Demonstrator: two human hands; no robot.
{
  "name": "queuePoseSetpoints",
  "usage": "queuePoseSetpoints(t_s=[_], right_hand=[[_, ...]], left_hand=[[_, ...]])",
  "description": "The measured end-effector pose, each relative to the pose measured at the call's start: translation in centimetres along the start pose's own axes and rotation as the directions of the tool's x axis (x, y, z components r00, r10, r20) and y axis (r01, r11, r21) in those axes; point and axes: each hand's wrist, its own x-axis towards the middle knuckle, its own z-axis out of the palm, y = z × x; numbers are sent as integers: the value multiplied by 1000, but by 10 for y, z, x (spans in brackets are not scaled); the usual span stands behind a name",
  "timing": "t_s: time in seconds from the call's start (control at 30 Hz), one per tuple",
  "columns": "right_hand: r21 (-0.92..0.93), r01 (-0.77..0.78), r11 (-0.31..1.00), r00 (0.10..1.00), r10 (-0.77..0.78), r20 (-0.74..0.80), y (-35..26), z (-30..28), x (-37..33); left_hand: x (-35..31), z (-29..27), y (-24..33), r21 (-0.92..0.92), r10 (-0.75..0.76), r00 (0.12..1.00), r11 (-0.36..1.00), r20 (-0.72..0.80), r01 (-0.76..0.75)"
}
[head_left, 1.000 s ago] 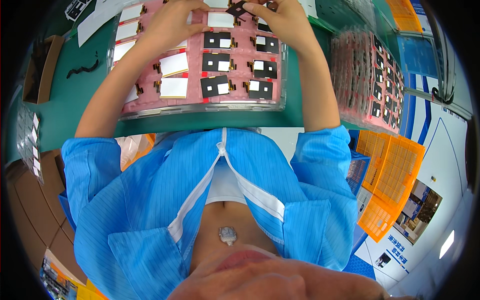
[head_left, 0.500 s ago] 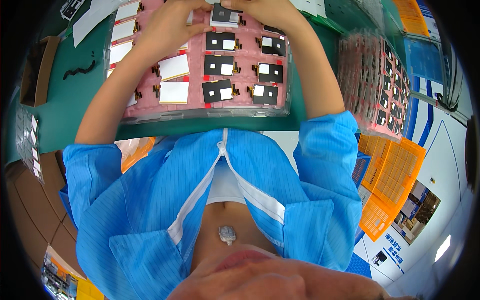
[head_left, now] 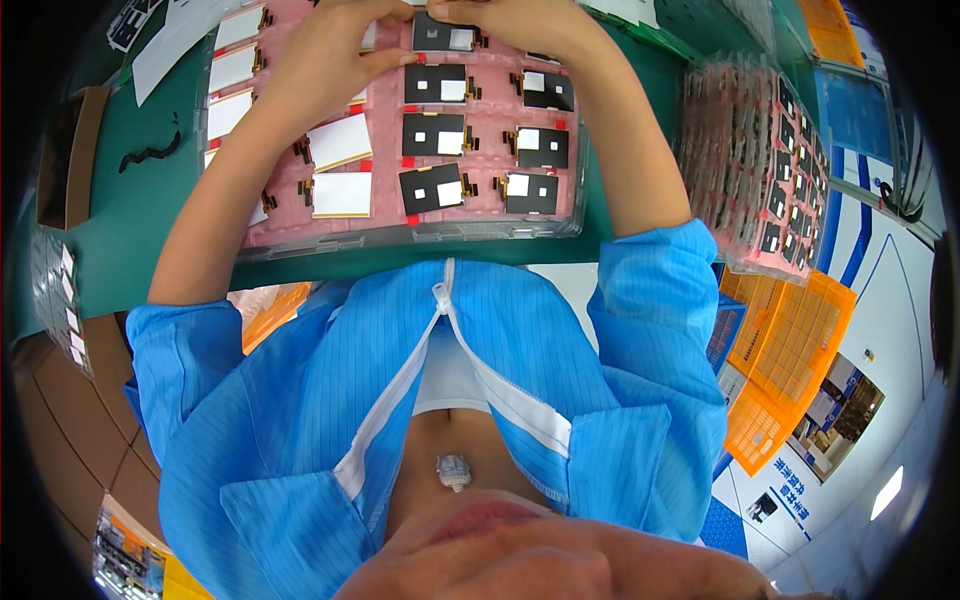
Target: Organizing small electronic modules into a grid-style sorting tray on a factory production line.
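A pink-lined clear tray [head_left: 390, 228] holds rows of small flat panels with short gold-and-black ribbon tails. Some show a white face, like the white panel [head_left: 342, 194]; others carry a black sheet with pale cut-outs. At the top, a black sheet [head_left: 440, 36] lies over a panel, its upper edge under the curled fingertips of my right hand [head_left: 510, 22]. My left hand [head_left: 350, 50] rests at that panel's left side, thumb stretched toward its lower left corner and apart from the fingers. The fingertips of both hands are partly cut off by the picture's upper edge.
A stack of filled trays [head_left: 750, 170] stands on the right of the green table [head_left: 140, 200]. At left are a cardboard box [head_left: 85, 160], a black strip [head_left: 150, 155] and white sheets [head_left: 180, 45]. Orange crates [head_left: 780, 370] sit below at right.
The black sheet, with white showing below its edge before, now lies flat over the panel. My hands stay close to it. The whole view has shifted slightly.
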Motion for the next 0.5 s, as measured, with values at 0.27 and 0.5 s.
queuePoseSetpoints(t_s=[0.27,0.5], right_hand=[[-3,-28,1000,1000,28,-1,-4,0,0],[-34,-18,999,1000,18,-12,-1,2,2]], left_hand=[[1,-2,8,76,-84,995,994,47,81],[2,-4,9,89,-93,994,992,64,87]])
